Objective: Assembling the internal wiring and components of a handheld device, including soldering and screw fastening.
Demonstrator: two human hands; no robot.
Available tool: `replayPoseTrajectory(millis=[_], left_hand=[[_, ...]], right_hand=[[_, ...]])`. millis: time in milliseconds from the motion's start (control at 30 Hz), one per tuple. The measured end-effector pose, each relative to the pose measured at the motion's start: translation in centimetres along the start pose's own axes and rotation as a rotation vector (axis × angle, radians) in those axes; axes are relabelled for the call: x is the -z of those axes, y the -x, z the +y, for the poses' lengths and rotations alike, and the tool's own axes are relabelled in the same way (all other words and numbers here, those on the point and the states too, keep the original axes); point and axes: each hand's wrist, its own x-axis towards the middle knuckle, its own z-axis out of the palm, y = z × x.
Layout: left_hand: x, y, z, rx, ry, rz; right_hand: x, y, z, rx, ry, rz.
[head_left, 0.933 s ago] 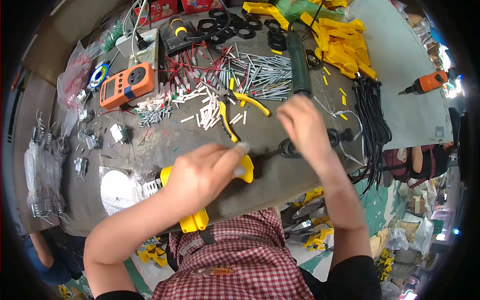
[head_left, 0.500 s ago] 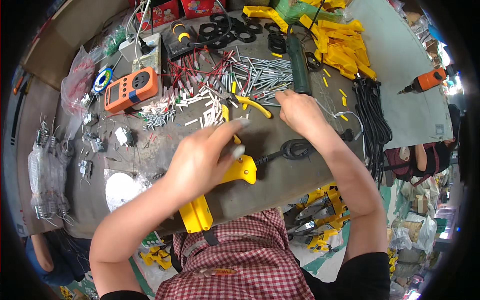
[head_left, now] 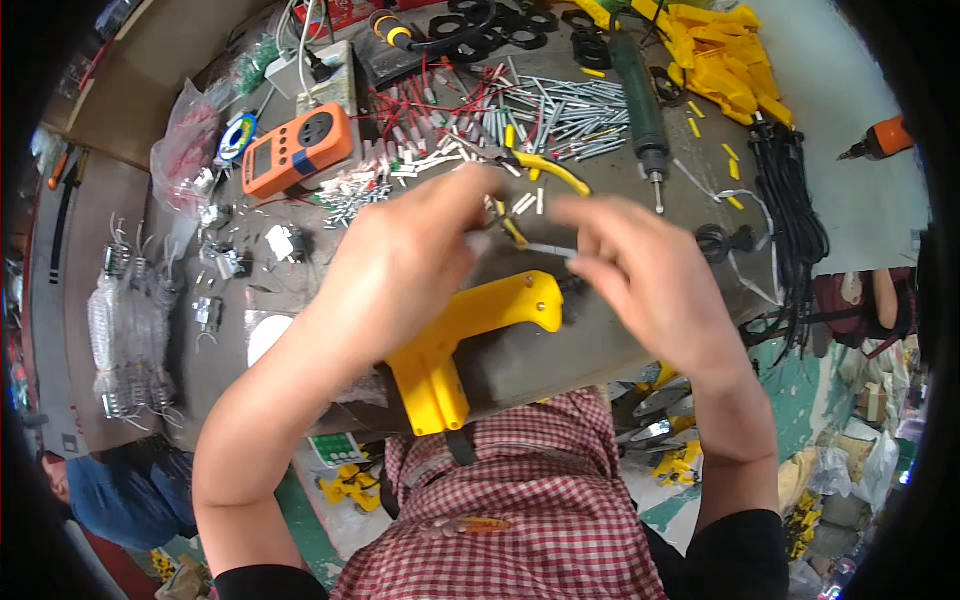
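Observation:
A yellow gun-shaped plastic housing [head_left: 500, 305] lies near the table's front edge, its body reaching down toward my apron. Above its left part hovers my left hand [head_left: 405, 245], fingers curled and smeared by motion; what they hold, if anything, is hidden. My right hand [head_left: 650, 285], also blurred, is to the right of the housing. Its thumb and fingertips pinch the end of a thin silvery metal rod [head_left: 548, 250], which points left toward my other hand. Just beyond the hands are pliers with yellow handles [head_left: 555, 172], partly covered by my left hand.
Metal rods [head_left: 570, 110] and red-wired parts [head_left: 425, 110] are piled behind. An orange meter [head_left: 297, 150] stands left. A green power screwdriver [head_left: 640, 100], yellow housings [head_left: 725, 60] and black cords [head_left: 790, 190] lie right. A bundle of wrapped parts [head_left: 135, 320] is far left.
My right hand has come back from the rod pile toward my left hand, now with a metal rod. The left hand has lifted slightly rightward. The whole view has shifted.

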Motion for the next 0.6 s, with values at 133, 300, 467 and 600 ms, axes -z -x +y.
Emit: replayPoseTrajectory(millis=[133, 300, 467, 600], left_hand=[[0.9, 2.1, -2.6, 0.337, 0.364, -0.16], [0.5, 3.2, -3.1, 0.184, 0.213, -0.183], [-0.6, 4.0, -2.5, -0.159, -0.146, -0.117], [-2.5, 4.3, -3.2, -0.279, -0.207, -0.049]], right_hand=[[-4.0, 3.8, -0.9, 0.203, 0.039, -0.135], [-7.1, 5.4, -1.3, 0.179, 0.057, -0.051], [-7.9, 4.3, -1.2, 0.264, 0.064, -0.052], [-8.4, 3.6, -0.7, 0.329, 0.069, -0.069]])
